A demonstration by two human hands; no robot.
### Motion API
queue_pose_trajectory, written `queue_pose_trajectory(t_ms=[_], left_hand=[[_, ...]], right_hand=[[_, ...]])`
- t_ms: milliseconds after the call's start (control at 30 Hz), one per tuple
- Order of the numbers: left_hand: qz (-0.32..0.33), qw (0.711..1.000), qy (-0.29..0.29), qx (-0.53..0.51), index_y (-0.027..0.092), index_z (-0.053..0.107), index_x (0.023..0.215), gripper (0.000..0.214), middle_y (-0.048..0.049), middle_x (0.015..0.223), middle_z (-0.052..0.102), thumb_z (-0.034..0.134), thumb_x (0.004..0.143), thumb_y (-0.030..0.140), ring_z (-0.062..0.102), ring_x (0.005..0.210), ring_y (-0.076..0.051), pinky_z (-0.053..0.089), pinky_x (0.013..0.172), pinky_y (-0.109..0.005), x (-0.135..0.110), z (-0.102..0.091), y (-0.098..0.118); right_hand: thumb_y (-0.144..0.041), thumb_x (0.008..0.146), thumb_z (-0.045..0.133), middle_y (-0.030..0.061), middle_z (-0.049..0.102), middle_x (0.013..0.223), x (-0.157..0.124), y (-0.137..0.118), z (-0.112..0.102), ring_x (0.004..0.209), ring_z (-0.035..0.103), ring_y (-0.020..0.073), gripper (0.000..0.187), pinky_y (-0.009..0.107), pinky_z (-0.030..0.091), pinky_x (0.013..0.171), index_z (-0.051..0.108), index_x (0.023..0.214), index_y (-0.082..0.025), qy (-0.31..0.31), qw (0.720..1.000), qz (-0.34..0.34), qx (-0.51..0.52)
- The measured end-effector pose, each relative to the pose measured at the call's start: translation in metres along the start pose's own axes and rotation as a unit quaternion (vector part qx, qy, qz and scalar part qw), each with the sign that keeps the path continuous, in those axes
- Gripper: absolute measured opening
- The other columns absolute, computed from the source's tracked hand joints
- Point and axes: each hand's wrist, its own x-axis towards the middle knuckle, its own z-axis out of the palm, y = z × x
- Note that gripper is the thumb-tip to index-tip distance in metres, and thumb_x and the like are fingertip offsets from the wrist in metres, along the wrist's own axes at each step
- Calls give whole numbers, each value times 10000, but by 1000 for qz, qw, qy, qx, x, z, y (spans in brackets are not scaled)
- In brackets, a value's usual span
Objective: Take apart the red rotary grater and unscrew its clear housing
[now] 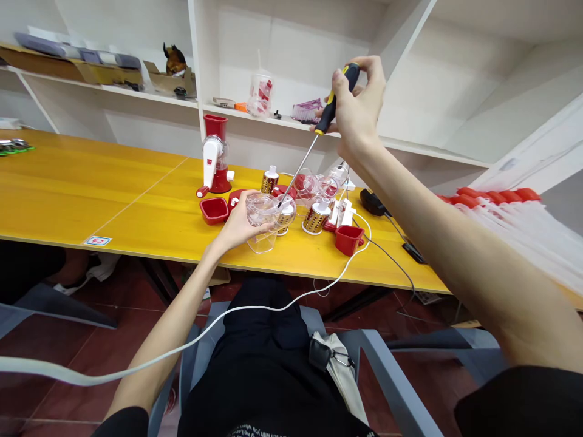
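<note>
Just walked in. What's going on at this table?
A seated person's left hand holds a clear plastic grater housing. The right hand grips a black-and-yellow screwdriver, its shaft slanting down to the housing; whether the tip is on a screw is too small to tell. On the yellow table, an assembled rotary grater stands to the left, with a perforated drum and a red cup to the housing's right.
</note>
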Motion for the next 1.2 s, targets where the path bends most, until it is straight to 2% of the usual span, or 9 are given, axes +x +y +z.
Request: queue_pose_trajectory(t_ms=[100,333,500,667,733,867,1033,1100,1200], left_hand=[[3,1000,2,13,221,406,1309,814,-170,1394,638,859,677,460,636,1330,-329,482,1172,-532,0,0,-1],[1,1000,2,5,221,405,1300,801,-167,1385,643,856,675,441,641,1318,-322,484,1162,-527,0,0,0],[-20,999,22,37,207,412,1352,848,-180,1428,613,865,681,460,618,1340,-329,460,1177,-538,-1,2,4],[-31,996,-40,78,205,428,1482,906,-192,1575,507,834,746,544,505,1467,-360,388,1234,-566,-4,-11,17],[-20,996,-55,62,213,441,1500,862,-173,1594,500,807,781,517,488,1486,-341,368,1253,-545,-4,-17,21],[-7,996,-42,78,211,510,1453,783,-153,1491,582,813,784,484,558,1405,-325,410,1219,-530,-4,-20,27],[-13,986,-8,168,207,589,1341,794,-128,1297,609,881,696,566,573,1313,-336,423,1190,-565,-5,-15,32],[-11,988,-11,156,211,562,1362,824,-141,1353,587,873,698,588,544,1353,-346,407,1202,-571,-6,-14,33],[10,996,-53,77,232,456,1477,860,-155,1520,526,823,774,565,492,1451,-325,356,1253,-532,-7,-16,34]], right_hand=[[-288,948,524,-119,522,738,-2,-6,4,531,382,66,162,237,480,553,387,1033,-307,112,992,54,31],[-294,955,520,-103,517,761,-11,-25,9,560,425,61,128,240,505,574,412,1020,-312,114,992,39,32],[-367,946,541,-86,559,813,-24,-33,10,591,508,70,171,239,516,557,405,1041,-325,78,995,6,61],[-492,874,634,-86,586,807,-29,-30,10,630,574,93,327,233,484,548,397,1032,-331,66,995,-3,74],[-542,820,663,-89,598,793,-32,-28,6,618,581,105,390,236,460,520,403,1027,-336,61,995,-8,76],[-616,764,733,-84,626,807,-49,-32,-7,650,620,131,495,258,464,505,418,1036,-348,48,993,-24,106],[-586,850,739,-58,688,900,-79,-47,-32,686,681,156,444,288,514,534,420,1036,-340,57,991,-53,112],[-562,876,726,-46,705,939,-87,-51,-41,721,706,167,415,288,526,534,420,1044,-338,69,990,-49,110],[-573,880,714,-36,711,1013,-95,-57,-50,815,735,191,416,283,531,514,411,1053,-346,100,987,-50,114]])
